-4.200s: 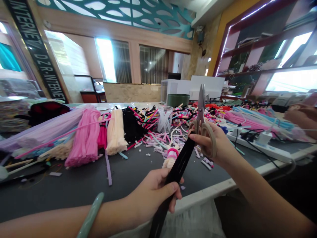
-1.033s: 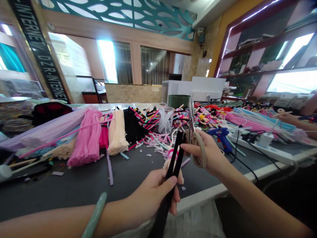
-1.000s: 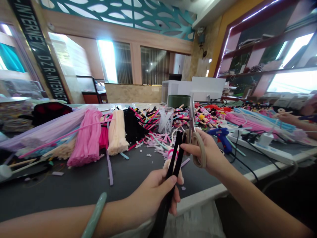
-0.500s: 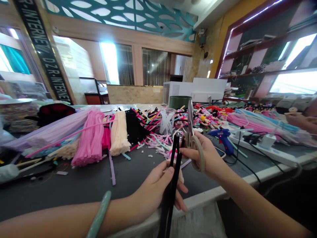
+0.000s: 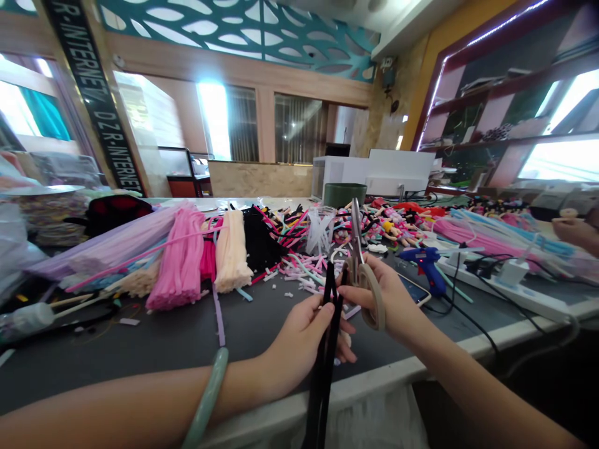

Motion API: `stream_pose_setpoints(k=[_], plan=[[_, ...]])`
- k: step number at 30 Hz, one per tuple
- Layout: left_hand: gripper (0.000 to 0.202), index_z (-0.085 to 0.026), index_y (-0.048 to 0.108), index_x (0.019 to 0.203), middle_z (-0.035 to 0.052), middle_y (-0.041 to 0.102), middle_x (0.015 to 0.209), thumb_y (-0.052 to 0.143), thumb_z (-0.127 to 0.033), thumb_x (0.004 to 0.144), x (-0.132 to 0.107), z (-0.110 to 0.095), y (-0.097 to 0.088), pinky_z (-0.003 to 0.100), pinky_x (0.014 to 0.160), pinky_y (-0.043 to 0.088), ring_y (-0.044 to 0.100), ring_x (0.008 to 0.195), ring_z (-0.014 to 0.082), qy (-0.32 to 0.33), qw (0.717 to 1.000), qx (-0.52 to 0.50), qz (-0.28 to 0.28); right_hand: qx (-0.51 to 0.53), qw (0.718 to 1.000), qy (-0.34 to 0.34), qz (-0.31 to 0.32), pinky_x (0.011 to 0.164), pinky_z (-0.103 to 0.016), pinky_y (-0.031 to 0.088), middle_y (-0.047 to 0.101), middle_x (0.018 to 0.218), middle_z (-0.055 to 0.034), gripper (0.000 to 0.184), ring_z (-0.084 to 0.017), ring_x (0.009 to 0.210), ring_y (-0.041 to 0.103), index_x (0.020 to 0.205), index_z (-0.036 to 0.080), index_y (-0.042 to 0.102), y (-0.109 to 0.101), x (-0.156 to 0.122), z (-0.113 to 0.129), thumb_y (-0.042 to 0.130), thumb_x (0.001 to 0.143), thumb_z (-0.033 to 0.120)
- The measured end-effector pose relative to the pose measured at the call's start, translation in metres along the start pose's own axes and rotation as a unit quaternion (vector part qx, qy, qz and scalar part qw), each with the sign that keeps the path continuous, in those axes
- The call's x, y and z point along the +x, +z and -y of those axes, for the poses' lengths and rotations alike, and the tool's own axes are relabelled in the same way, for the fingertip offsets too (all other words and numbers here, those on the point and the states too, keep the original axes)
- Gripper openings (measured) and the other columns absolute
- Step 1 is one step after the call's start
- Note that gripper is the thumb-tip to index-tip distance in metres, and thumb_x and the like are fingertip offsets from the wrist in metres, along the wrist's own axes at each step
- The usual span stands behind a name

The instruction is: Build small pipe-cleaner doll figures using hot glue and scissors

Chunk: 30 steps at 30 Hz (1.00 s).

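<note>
Black pipe cleaners [image 5: 322, 380] hang down over the table's front edge, pinched between the thumb and fingers of my left hand [image 5: 299, 337]. Part of a small cream-coloured thing shows behind my left fingers; its kind is hidden. My right hand [image 5: 390, 293] holds scissors [image 5: 357, 234] by their beige handles, blades pointing up and away. The thumb and fingertip of that hand also touch the upper end of a black pipe cleaner. Both hands are close together above the table's front edge. A green bangle [image 5: 208, 393] circles my left wrist.
Bundles of pink [image 5: 178, 262], cream [image 5: 233, 252] and black pipe cleaners [image 5: 262, 240] lie left of centre. Cut pieces [image 5: 304, 271] are scattered beyond my hands. At right are a blue glue gun [image 5: 428, 265], a phone [image 5: 414, 290], a power strip [image 5: 510, 293] and another person's hand [image 5: 575, 231].
The scissors have dipped slightly and the right hand has shifted a little lower and left. The left hand keeps its grip on the black pipe cleaners. The whole view has shifted slightly.
</note>
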<state>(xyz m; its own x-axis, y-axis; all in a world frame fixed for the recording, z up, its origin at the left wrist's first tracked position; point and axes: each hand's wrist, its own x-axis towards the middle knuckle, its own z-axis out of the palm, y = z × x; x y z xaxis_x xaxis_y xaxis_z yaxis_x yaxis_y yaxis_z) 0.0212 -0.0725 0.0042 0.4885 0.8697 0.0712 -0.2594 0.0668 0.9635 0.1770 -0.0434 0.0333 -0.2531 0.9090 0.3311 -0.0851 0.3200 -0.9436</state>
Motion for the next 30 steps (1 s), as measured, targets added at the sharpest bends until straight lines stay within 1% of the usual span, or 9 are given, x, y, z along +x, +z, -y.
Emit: stream_pose_setpoints(k=[6, 12, 16, 22, 26, 30], plan=[[0.024, -0.014, 0.045, 0.099, 0.0036, 0.062, 0.075, 0.046, -0.035, 0.088, -0.0009, -0.0017, -0.0004, 0.022, 0.050, 0.046, 0.062, 0.051, 0.0116, -0.004, 1.000, 0.005, 0.001, 0.001, 1.000, 0.014, -0.004, 0.058, -0.025, 0.045, 0.062, 0.078, 0.0029, 0.034, -0.012, 0.063, 0.058, 0.087, 0.022, 0.048, 0.0008, -0.0002, -0.0008, 0.074, 0.066, 0.025], [0.021, -0.013, 0.048, 0.085, 0.0016, 0.059, 0.070, 0.044, -0.033, 0.090, -0.0010, -0.0025, -0.0037, 0.021, 0.048, 0.044, 0.060, 0.048, 0.0096, 0.005, 1.000, 0.015, 0.007, 0.005, 1.000, 0.013, -0.002, 0.061, -0.026, 0.046, 0.062, 0.079, 0.0025, 0.035, -0.013, 0.065, 0.058, 0.087, 0.022, 0.048, 0.0002, 0.0021, -0.0051, 0.076, 0.065, 0.027], [0.022, -0.013, 0.051, 0.085, 0.0000, 0.058, 0.067, 0.047, -0.035, 0.088, -0.0005, -0.0032, -0.0045, 0.021, 0.048, 0.044, 0.057, 0.046, 0.0088, 0.015, 1.000, 0.017, 0.012, 0.009, 1.000, 0.013, 0.001, 0.059, -0.026, 0.047, 0.061, 0.079, 0.0025, 0.034, -0.012, 0.064, 0.058, 0.086, 0.022, 0.048, 0.0018, 0.0011, -0.0048, 0.075, 0.066, 0.025], [0.024, -0.011, 0.053, 0.083, -0.0010, 0.056, 0.065, 0.054, -0.035, 0.085, -0.0025, -0.0054, -0.0030, 0.022, 0.050, 0.046, 0.054, 0.046, 0.0076, 0.014, 1.000, 0.017, 0.013, 0.004, 1.000, 0.004, -0.026, 0.059, -0.025, 0.047, 0.057, 0.077, 0.0043, 0.039, -0.011, 0.063, 0.056, 0.089, 0.023, 0.049, 0.0023, 0.0008, -0.0066, 0.077, 0.064, 0.026], [0.024, -0.010, 0.054, 0.084, 0.0020, 0.059, 0.070, 0.055, -0.034, 0.084, -0.0031, -0.0029, -0.0047, 0.023, 0.052, 0.048, 0.054, 0.049, 0.0079, 0.015, 0.999, 0.018, 0.028, -0.018, 0.999, -0.004, -0.041, 0.059, -0.025, 0.047, 0.056, 0.078, 0.0032, 0.040, -0.012, 0.065, 0.056, 0.089, 0.023, 0.049, 0.0011, 0.0007, -0.0041, 0.078, 0.062, 0.027], [0.029, -0.010, 0.055, 0.084, 0.0043, 0.060, 0.074, 0.060, -0.038, 0.080, -0.0036, -0.0004, -0.0061, 0.024, 0.053, 0.049, 0.057, 0.051, 0.0096, 0.009, 0.999, 0.018, 0.037, -0.019, 0.999, 0.002, -0.044, 0.059, -0.025, 0.047, 0.057, 0.078, 0.0030, 0.037, -0.012, 0.064, 0.056, 0.085, 0.023, 0.049, 0.0023, -0.0004, 0.0014, 0.078, 0.062, 0.025]])
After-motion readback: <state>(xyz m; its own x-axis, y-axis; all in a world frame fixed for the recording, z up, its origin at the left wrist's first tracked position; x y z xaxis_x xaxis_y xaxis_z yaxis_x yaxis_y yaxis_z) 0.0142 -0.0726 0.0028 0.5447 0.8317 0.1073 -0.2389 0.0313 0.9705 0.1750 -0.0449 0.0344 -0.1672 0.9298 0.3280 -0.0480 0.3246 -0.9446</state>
